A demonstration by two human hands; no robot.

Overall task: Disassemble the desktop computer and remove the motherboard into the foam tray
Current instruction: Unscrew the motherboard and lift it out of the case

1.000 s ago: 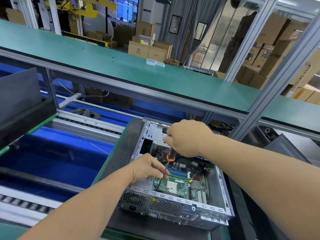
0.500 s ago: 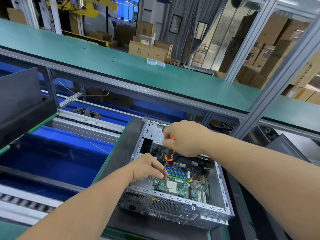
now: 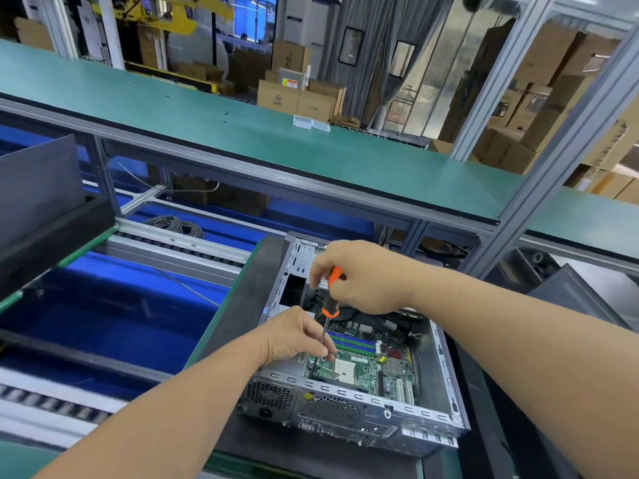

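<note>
The screwdriver point(image 3: 326, 318) tip, low on the motherboard point(image 3: 366, 369) inside the open case point(image 3: 349, 409), is hard to make out. Its shaft runs steeply, handle up and away. Right hand point(image 3: 359, 278) grips the handle; left hand point(image 3: 297, 337) pinches the shaft.

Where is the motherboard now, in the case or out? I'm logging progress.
In: the motherboard lies flat inside the open computer case.
</note>
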